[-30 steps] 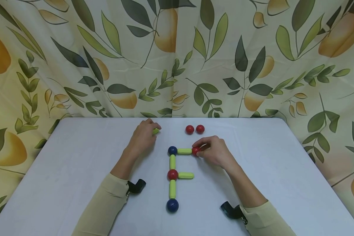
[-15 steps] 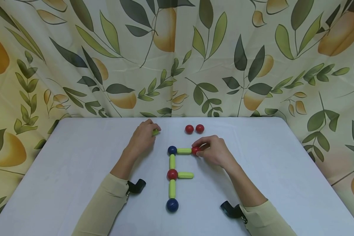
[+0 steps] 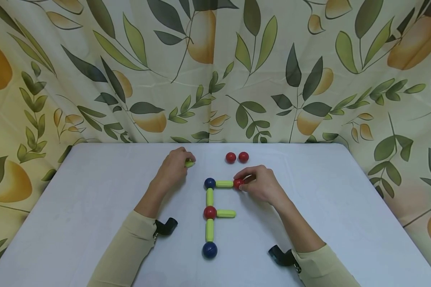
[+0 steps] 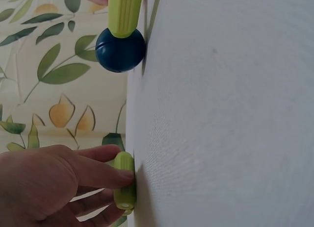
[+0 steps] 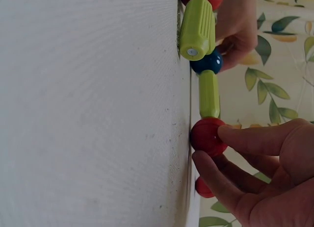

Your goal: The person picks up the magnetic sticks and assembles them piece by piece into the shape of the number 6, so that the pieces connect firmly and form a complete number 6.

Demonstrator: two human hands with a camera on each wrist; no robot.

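My left hand [image 3: 172, 165] is at the far left of the table, pinching a yellow-green ribbed stick [image 4: 125, 180] between thumb and fingers close over the cloth. My right hand [image 3: 263, 183] grips a red ball [image 5: 208, 136] with thumb and fingertips. That ball sits at the right end of a horizontal green stick [image 3: 224, 183], whose other end meets a blue ball [image 3: 210, 183]. From there a column runs toward me: a green stick [image 3: 210, 197], a red ball [image 3: 210, 212], another green stick [image 3: 210, 230] and a blue ball [image 3: 210, 250]. A side stick [image 3: 226, 213] points right from the middle red ball.
Two loose red balls [image 3: 237, 157] lie near the table's far edge, beyond my right hand. A white cloth [image 3: 129, 167] covers the table. Behind it hangs a leaf-and-fruit patterned curtain [image 3: 258, 79]. Black wrist cameras [image 3: 167, 227] stick out from both sleeves.
The stick in my left hand has shifted slightly toward me, and the fingers around it have moved a little. My right hand stays in place on the red ball.
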